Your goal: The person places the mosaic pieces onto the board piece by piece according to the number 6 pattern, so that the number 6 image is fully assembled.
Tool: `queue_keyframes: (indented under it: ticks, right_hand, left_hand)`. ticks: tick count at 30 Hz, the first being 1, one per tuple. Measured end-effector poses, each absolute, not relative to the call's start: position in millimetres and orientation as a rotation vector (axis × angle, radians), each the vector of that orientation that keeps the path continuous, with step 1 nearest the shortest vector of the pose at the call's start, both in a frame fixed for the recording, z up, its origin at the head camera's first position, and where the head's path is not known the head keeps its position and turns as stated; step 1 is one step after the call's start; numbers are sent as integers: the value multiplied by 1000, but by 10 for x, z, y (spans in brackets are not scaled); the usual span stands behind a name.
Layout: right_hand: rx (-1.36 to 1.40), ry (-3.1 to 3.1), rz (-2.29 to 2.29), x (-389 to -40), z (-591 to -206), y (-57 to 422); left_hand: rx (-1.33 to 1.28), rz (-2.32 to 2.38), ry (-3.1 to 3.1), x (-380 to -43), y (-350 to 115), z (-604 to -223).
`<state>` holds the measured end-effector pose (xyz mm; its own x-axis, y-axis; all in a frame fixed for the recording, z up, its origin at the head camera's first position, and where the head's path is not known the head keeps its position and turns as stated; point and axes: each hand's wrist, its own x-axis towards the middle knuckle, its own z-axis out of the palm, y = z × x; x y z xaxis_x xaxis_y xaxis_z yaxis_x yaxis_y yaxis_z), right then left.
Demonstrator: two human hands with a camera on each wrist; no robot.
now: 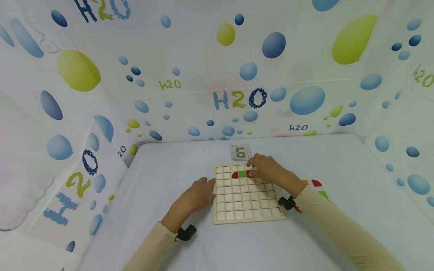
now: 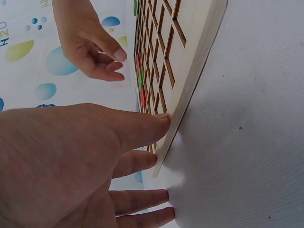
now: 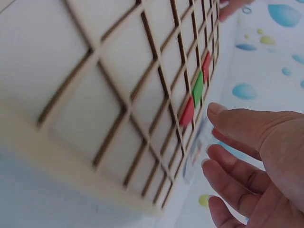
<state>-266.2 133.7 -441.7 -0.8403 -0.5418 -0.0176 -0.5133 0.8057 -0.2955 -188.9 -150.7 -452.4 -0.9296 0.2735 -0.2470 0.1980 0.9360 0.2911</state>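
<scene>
A wooden grid board (image 1: pixel 249 220) lies flat on the table. In one of its upper rows sit a red quarter-round piece (image 1: pixel 235 175), a green square (image 1: pixel 242 174) and another red piece (image 1: pixel 248 173), side by side. My left hand (image 1: pixel 197 194) rests at the board's left edge, thumb and fingertips touching the rim (image 2: pixel 190 78) in the left wrist view. Over the upper right of the board is my right hand (image 1: pixel 269 168), partly covering the right-hand red piece. Its fingers are loosely bent and hold nothing, with thumb and fingers apart in the right wrist view.
Behind the board lies a small gridded card (image 1: pixel 240 152) with a coloured figure like a 6. To the right, around the right forearm, are loose pieces: orange (image 1: pixel 305 182), red (image 1: pixel 317 183) and green (image 1: pixel 323 194). A patterned cloth (image 1: pixel 190 49) hangs behind the table.
</scene>
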Motion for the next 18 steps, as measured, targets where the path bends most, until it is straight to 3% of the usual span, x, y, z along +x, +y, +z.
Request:
queue_keyframes:
  ticks: [18]
  right_hand:
    - [-638, 2859, -590, -2650, -4348, 2108]
  left_hand:
    - [349, 381, 2815, -1899, -1501, -4524]
